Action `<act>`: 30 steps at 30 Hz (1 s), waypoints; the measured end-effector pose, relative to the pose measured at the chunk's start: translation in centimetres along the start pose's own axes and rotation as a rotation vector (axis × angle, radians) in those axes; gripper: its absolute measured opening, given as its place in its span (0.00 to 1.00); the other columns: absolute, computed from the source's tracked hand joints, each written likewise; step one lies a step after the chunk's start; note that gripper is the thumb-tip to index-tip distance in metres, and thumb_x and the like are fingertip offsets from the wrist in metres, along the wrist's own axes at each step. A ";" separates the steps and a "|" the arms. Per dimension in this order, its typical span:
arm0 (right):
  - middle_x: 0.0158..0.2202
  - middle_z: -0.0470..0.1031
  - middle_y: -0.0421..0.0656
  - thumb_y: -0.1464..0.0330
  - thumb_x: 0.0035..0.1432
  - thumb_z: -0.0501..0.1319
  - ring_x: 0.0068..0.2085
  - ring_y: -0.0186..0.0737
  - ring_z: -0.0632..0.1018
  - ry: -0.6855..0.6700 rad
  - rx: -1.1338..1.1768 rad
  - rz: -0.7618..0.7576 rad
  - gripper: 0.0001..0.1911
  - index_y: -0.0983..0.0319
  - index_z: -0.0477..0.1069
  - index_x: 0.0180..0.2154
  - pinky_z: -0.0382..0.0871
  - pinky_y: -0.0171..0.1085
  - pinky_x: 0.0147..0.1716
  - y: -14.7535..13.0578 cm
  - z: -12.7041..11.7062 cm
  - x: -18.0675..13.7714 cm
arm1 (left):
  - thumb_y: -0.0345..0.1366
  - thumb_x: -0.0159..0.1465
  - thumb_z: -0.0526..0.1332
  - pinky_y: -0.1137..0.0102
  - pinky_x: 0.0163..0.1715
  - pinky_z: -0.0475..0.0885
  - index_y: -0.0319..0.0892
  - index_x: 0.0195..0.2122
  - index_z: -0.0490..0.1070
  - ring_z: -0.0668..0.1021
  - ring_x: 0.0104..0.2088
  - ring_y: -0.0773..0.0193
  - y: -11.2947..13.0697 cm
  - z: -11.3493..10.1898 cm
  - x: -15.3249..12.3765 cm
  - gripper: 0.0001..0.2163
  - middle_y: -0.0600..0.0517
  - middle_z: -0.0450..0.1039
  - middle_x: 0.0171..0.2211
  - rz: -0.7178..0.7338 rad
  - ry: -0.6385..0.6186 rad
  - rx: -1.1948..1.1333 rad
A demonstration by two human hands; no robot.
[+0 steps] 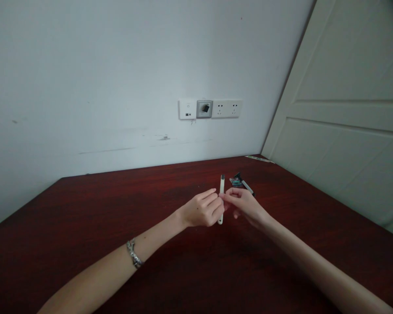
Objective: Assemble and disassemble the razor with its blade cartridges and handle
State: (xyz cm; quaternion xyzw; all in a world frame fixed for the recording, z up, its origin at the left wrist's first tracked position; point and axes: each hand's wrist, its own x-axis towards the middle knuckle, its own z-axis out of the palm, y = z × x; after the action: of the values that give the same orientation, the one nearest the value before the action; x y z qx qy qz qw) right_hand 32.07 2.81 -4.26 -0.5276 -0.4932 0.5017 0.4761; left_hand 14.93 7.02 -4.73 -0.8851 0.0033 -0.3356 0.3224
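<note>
A slim off-white stick-like tool (222, 185) stands nearly upright in the picture, with a dark patch at its top and a small hole in its rounded lower end. My left hand (205, 208) is closed around its lower half. From the other side, the thumb and fingertips of my right hand (244, 203) pinch at its middle, beside the left knuckles. The exact kind of tool is too small to make out. Just beyond my right hand lie a small clear-and-teal packet (236, 181) and a black-and-grey slim item (248, 187), partly hidden by that hand.
The dark red wooden tabletop (134, 187) meets a pale wall (118, 87) at the back. A row of wall sockets (226, 109) sits above it. On the right rises a white panelled surface (340, 113). A thin pale strip (260, 158) lies in the far right corner.
</note>
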 end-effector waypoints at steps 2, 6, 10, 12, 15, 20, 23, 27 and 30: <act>0.21 0.69 0.37 0.59 0.42 0.67 0.20 0.28 0.71 -0.006 0.111 0.052 0.17 0.63 0.66 0.28 0.60 0.24 0.11 0.4 0.0 0.0 | 0.26 0.63 0.52 0.63 0.48 0.71 0.35 0.29 0.69 0.76 0.33 0.65 0.1 0.2 0.3 0.08 0.48 0.74 0.29 0.009 0.004 -0.002; 0.21 0.67 0.34 0.62 0.40 0.69 0.20 0.26 0.69 0.074 0.227 0.127 0.17 0.62 0.67 0.30 0.59 0.23 0.13 0.9 -0.3 0.4 | 0.27 0.63 0.52 0.63 0.48 0.70 0.36 0.29 0.68 0.75 0.33 0.65 0.5 0.7 0.8 0.09 0.49 0.73 0.28 0.026 -0.008 0.000; 0.22 0.68 0.35 0.63 0.38 0.70 0.19 0.25 0.67 0.136 0.201 0.055 0.19 0.63 0.68 0.32 0.57 0.24 0.13 1.0 -0.9 1.0 | 0.28 0.63 0.51 0.63 0.48 0.68 0.37 0.30 0.69 0.75 0.34 0.64 0.8 1.2 1.5 0.08 0.49 0.73 0.30 0.017 -0.051 0.018; 0.22 0.70 0.37 0.62 0.38 0.70 0.19 0.27 0.67 0.172 0.132 -0.006 0.19 0.64 0.70 0.32 0.58 0.26 0.13 1.0 -2.0 1.6 | 0.28 0.63 0.51 0.63 0.48 0.67 0.38 0.31 0.69 0.74 0.35 0.64 0.6 1.6 1.7 0.08 0.49 0.72 0.32 -0.001 -0.086 0.014; 0.23 0.73 0.41 0.60 0.38 0.69 0.20 0.31 0.70 0.321 -0.042 -0.099 0.19 0.65 0.72 0.32 0.62 0.29 0.14 1.3 -5.4 3.1 | 0.32 0.65 0.50 0.62 0.47 0.67 0.38 0.32 0.69 0.73 0.35 0.63 -0.4 2.3 1.1 0.09 0.49 0.71 0.31 -0.079 -0.156 -0.029; 0.29 0.78 0.49 0.60 0.45 0.63 0.27 0.42 0.76 0.624 -0.574 -0.174 0.20 0.68 0.76 0.36 0.68 0.36 0.23 2.9 -13.5 5.9 | 0.36 0.66 0.49 0.64 0.41 0.67 0.37 0.32 0.69 0.72 0.36 0.61 -3.3 3.6 -2.2 0.12 0.47 0.71 0.32 -0.350 -0.290 -0.122; 0.33 0.79 0.51 0.63 0.47 0.62 0.37 0.48 0.78 0.621 -0.856 -0.139 0.16 0.68 0.78 0.35 0.69 0.38 0.37 4.4 -16.6 6.9 | 0.36 0.66 0.49 0.66 0.39 0.67 0.38 0.32 0.69 0.73 0.34 0.62 -4.6 4.2 -4.5 0.12 0.48 0.72 0.31 -0.563 -0.332 -0.230; 0.35 0.79 0.50 0.64 0.49 0.60 0.40 0.49 0.78 0.510 -1.007 -0.113 0.14 0.66 0.78 0.35 0.68 0.38 0.40 6.0 -17.4 7.4 | 0.37 0.66 0.49 0.71 0.35 0.67 0.40 0.31 0.70 0.74 0.32 0.64 -5.4 4.4 -6.6 0.13 0.50 0.73 0.31 -0.777 -0.372 -0.419; 0.36 0.79 0.49 0.65 0.51 0.59 0.41 0.49 0.78 0.459 -1.067 -0.132 0.14 0.65 0.79 0.35 0.68 0.36 0.40 6.5 -16.8 7.6 | 0.38 0.65 0.49 0.71 0.33 0.66 0.41 0.30 0.70 0.74 0.30 0.64 -5.5 4.3 -7.3 0.13 0.51 0.73 0.29 -0.865 -0.381 -0.480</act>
State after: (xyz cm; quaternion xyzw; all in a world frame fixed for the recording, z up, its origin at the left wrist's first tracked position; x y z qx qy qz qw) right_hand 49.18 9.86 -10.50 -0.7576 -0.5938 0.0261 0.2697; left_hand 10.65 15.44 -8.29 -0.8998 -0.3440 -0.2611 -0.0624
